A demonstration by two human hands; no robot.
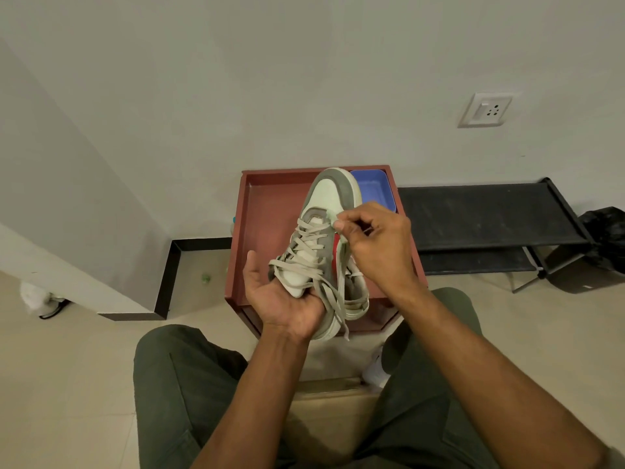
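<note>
- Now my left hand grips the shoe under its heel, with the toe pointing away over the red tray.
- My right hand pinches the lace at the toe-end eyelets, so it is nearer the work.

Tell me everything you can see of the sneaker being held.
The sneaker is a low-top in white and suede-like grey, with a pale sole and a red patch on its side. Its flat beige laces are loose and dangle past the heel. It is held above a red-brown tray, toe pointing away. The left hand cradles its heel from below; the right hand pinches a lace near the front eyelets.
</note>
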